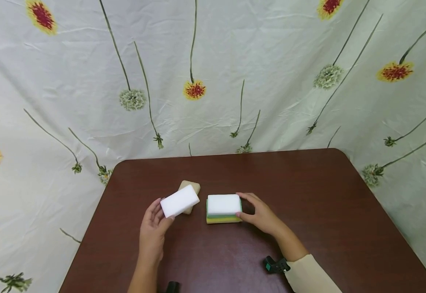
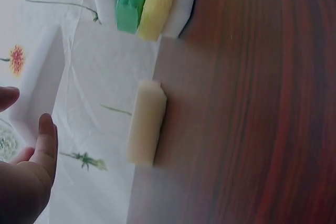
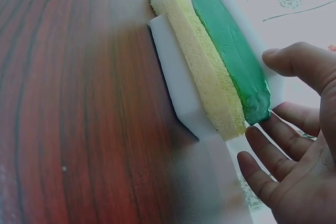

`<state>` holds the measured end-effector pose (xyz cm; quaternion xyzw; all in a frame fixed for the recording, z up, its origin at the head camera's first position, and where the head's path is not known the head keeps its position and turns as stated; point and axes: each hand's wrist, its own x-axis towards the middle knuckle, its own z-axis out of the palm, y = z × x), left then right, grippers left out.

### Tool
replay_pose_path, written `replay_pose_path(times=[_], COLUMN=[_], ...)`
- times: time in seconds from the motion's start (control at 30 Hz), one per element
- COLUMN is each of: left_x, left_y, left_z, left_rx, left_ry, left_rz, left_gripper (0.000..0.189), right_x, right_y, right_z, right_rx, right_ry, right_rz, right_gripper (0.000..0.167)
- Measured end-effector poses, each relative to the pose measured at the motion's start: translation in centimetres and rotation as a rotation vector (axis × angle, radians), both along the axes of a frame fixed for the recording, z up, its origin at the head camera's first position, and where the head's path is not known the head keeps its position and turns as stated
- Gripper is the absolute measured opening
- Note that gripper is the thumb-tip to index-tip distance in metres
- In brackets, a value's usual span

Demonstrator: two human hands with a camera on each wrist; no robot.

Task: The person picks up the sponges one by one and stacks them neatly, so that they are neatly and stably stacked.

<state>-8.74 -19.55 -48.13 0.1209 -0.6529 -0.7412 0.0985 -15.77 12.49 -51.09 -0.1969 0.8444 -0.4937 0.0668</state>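
Apparently, stacking was in hand: the left hand [image 1: 154, 230] gripped a white block [image 1: 180, 201] above the tan block [image 2: 147, 123], the right hand [image 1: 259, 215] pinched the top block [image 1: 224, 204] of the stack [image 3: 207, 66] on the table [image 1: 301, 191] — next, level placement seemed called for.

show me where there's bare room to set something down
Widest: on the wood-grain table, from the right hand to the right edge. Also bare: between the left hand and left edge, and behind the layered stack to the far edge. Crowded: the middle, where the stack, beige block and held white block are close together.
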Motion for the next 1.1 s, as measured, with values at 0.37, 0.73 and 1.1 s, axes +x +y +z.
replay_pose_path(times=[0.37,0.73,1.1], left_x=[-1.1,-2.3,-3.5], left_y=[2.3,4.3,6.0], left_z=[0.1,-0.2,-0.8], left_rx=[0.047,0.053,-0.045], left_ry=[0.015,0.023,-0.024], left_rz=[-0.053,-0.117,-0.180], left_gripper=[0.067,0.067,0.066], right_x=[-0.3,-0.8,-0.8], right_y=[-0.2,-0.6,-0.8], right_z=[-0.1,-0.5,-0.3], right_rx=[-0.028,-0.039,-0.052], right_ry=[-0.008,-0.007,-0.017], right_rz=[-0.013,-0.030,-0.038], right_gripper=[0.066,0.064,0.065])
